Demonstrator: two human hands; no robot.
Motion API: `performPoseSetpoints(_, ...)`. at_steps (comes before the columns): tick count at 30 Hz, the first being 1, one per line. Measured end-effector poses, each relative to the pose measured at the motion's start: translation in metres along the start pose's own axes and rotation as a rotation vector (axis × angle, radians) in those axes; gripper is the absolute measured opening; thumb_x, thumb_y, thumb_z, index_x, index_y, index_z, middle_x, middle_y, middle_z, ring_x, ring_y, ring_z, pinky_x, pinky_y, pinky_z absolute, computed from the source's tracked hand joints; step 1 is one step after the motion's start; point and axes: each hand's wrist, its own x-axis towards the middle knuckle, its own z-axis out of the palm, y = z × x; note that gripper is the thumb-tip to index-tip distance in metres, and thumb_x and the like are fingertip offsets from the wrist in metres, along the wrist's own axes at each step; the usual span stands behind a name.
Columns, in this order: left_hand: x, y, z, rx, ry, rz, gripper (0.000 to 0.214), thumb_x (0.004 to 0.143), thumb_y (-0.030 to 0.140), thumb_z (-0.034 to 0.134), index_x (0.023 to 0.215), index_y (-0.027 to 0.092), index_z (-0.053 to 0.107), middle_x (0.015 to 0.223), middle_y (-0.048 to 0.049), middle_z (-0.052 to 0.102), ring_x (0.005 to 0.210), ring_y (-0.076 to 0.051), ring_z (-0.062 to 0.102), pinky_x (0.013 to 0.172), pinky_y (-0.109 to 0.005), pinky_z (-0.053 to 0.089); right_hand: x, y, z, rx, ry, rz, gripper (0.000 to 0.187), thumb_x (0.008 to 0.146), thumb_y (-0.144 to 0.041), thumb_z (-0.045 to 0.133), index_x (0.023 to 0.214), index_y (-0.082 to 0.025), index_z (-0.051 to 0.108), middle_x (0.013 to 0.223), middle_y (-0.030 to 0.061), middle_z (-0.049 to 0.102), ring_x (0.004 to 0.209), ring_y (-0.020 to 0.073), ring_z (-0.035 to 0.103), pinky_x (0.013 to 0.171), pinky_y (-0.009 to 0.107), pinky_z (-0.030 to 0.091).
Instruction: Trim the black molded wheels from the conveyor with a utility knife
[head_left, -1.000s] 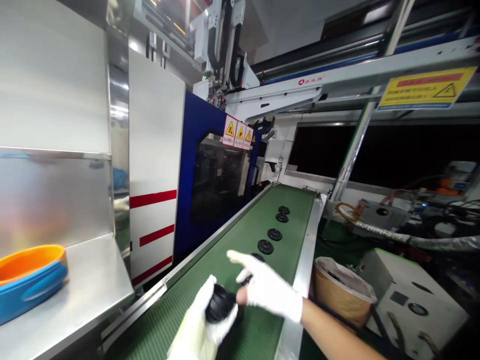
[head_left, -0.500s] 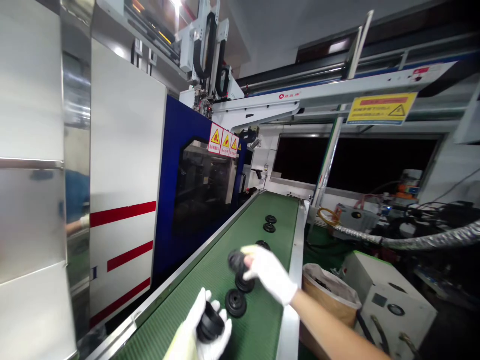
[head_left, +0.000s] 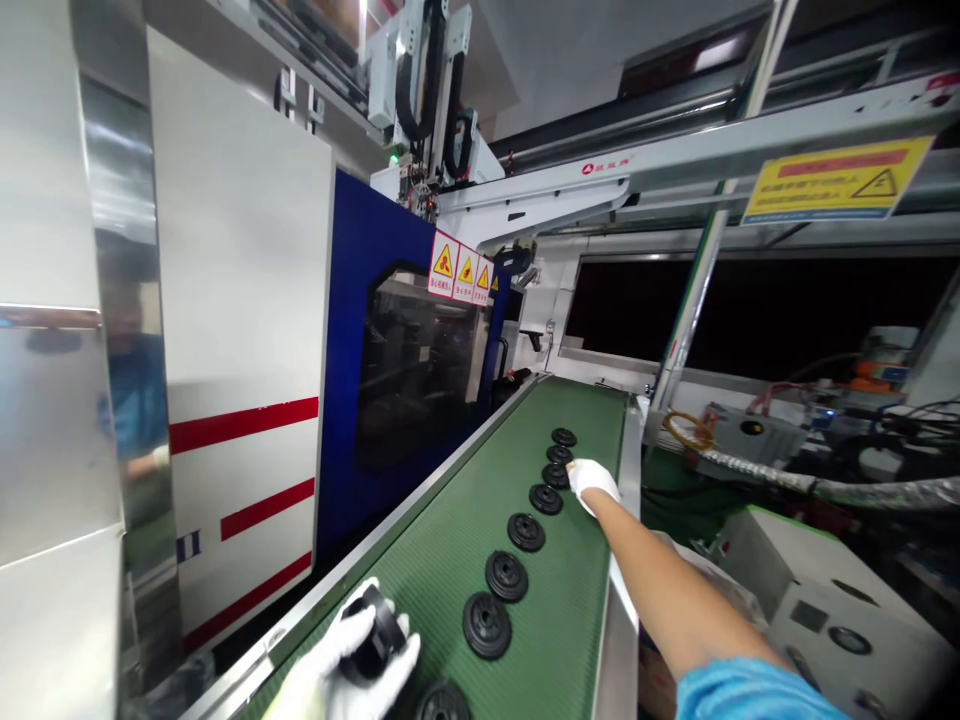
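Observation:
A green conveyor belt (head_left: 442,560) runs away from me with a row of several round black plastic parts (head_left: 506,575) lying on it. My left hand (head_left: 337,670), in a white glove, is closed around a black round part (head_left: 373,634) at the near left edge of the belt. My right hand (head_left: 592,482), also gloved, is stretched far out along the belt and rests on one of the far black parts (head_left: 556,475). Its fingers are bunched over that part; I cannot see if they grip it.
A blue and white moulding machine (head_left: 375,350) with warning stickers stands left of the belt. A steel panel (head_left: 52,420) at far left reflects a person in blue. White boxes (head_left: 825,590), hoses and cables crowd the right. A yellow warning sign (head_left: 832,180) hangs overhead.
My right hand has set down the part it carried and reached much further up the belt. More black parts now lie in the row near me. My left hand still holds its part.

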Motion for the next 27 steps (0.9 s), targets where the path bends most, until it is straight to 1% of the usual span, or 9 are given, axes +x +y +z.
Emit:
performPoseSetpoints(4, -0.008, 0.0, 0.0, 0.037, -0.152, -0.033, 0.05, 0.071, 0.005, 0.062, 0.118, 0.01, 0.047, 0.098, -0.0142, 0.062, 0.097, -0.03, 0.06, 0.084, -0.046, 0.051, -0.021, -0.024, -0.02, 0.055, -0.171, -0.136, 0.03, 0.089, -0.032, 0.051, 0.115, -0.018, 0.052, 0.119, 0.0088, 0.052, 0.101, 0.0211, 0.054, 0.086, 0.042, 0.045)
performPoseSetpoints(7, -0.012, -0.002, -0.001, 0.105, -0.239, -0.045, 0.046, 0.069, 0.009, 0.067, 0.112, 0.011, 0.052, 0.102, -0.0125, 0.061, 0.101, -0.029, 0.058, 0.089, -0.047, 0.048, -0.074, -0.057, -0.028, 0.167, -0.391, -0.393, 0.042, 0.085, -0.031, 0.055, 0.126, -0.023, 0.047, 0.125, 0.0087, 0.05, 0.102, 0.0183, 0.055, 0.089, 0.034, 0.044)
performPoseSetpoints(8, -0.014, -0.003, 0.0, 0.144, -0.255, -0.044, 0.044, 0.069, 0.011, 0.068, 0.111, 0.011, 0.054, 0.101, -0.0114, 0.061, 0.1, -0.028, 0.058, 0.09, -0.047, 0.048, -0.099, -0.069, -0.029, 0.201, -0.491, -0.49, 0.053, 0.08, -0.031, 0.062, 0.129, -0.027, 0.043, 0.127, 0.0056, 0.05, 0.1, 0.0171, 0.056, 0.086, 0.031, 0.046)
performPoseSetpoints(10, -0.017, -0.007, 0.005, 0.225, -0.313, -0.048, 0.042, 0.07, 0.014, 0.068, 0.11, 0.013, 0.055, 0.104, -0.0103, 0.061, 0.101, -0.026, 0.057, 0.09, -0.046, 0.048, -0.15, -0.09, -0.032, 0.239, -0.709, -0.69, 0.086, 0.054, -0.03, 0.081, 0.13, -0.038, 0.04, 0.128, -0.0021, 0.05, 0.1, 0.0179, 0.056, 0.082, 0.028, 0.048)
performPoseSetpoints(12, -0.021, -0.011, 0.01, 0.285, -0.387, -0.041, 0.041, 0.072, 0.019, 0.067, 0.111, 0.016, 0.055, 0.109, -0.0095, 0.06, 0.102, -0.026, 0.057, 0.086, -0.043, 0.05, -0.194, -0.104, -0.033, 0.252, -0.876, -0.983, 0.085, 0.058, -0.029, 0.078, 0.132, -0.037, 0.038, 0.133, -0.0015, 0.045, 0.112, 0.0219, 0.049, 0.093, 0.034, 0.042)
performPoseSetpoints(14, -0.026, -0.013, 0.013, 0.314, -0.437, -0.029, 0.041, 0.074, 0.023, 0.065, 0.114, 0.02, 0.054, 0.114, -0.0089, 0.058, 0.104, -0.027, 0.056, 0.081, -0.04, 0.052, -0.222, -0.11, -0.031, 0.292, -0.867, -1.059, 0.067, 0.066, -0.022, 0.072, 0.127, -0.032, 0.046, 0.125, -0.0005, 0.052, 0.11, 0.0221, 0.05, 0.094, 0.034, 0.04)
performPoseSetpoints(18, -0.03, -0.015, 0.009, 0.261, -0.429, -0.069, 0.037, 0.074, 0.022, 0.065, 0.109, 0.017, 0.055, 0.116, -0.0106, 0.057, 0.107, -0.026, 0.053, 0.085, -0.039, 0.049, -0.236, -0.099, -0.021, 0.393, -0.799, -0.927, 0.048, 0.069, -0.012, 0.06, 0.115, -0.024, 0.056, 0.116, 0.0029, 0.056, 0.102, 0.0211, 0.054, 0.091, 0.034, 0.042)
performPoseSetpoints(22, -0.031, -0.018, 0.003, 0.243, -0.416, -0.105, 0.03, 0.073, 0.024, 0.065, 0.1, 0.014, 0.058, 0.105, -0.0112, 0.06, 0.097, -0.023, 0.057, 0.084, -0.038, 0.048, -0.235, -0.081, -0.011, 0.393, -0.76, -0.716, 0.058, 0.058, -0.016, 0.068, 0.114, -0.02, 0.056, 0.123, 0.0069, 0.052, 0.111, 0.0249, 0.049, 0.099, 0.037, 0.034)
performPoseSetpoints(27, -0.032, -0.026, 0.002, 0.233, -0.357, -0.134, 0.026, 0.068, 0.017, 0.068, 0.093, 0.015, 0.058, 0.097, -0.009, 0.059, 0.091, -0.021, 0.058, 0.084, -0.038, 0.047, -0.239, -0.064, -0.004, 0.193, -0.718, -0.679, 0.06, 0.058, -0.013, 0.063, 0.117, -0.021, 0.055, 0.117, 0.0065, 0.057, 0.109, 0.0257, 0.05, 0.098, 0.038, 0.034)
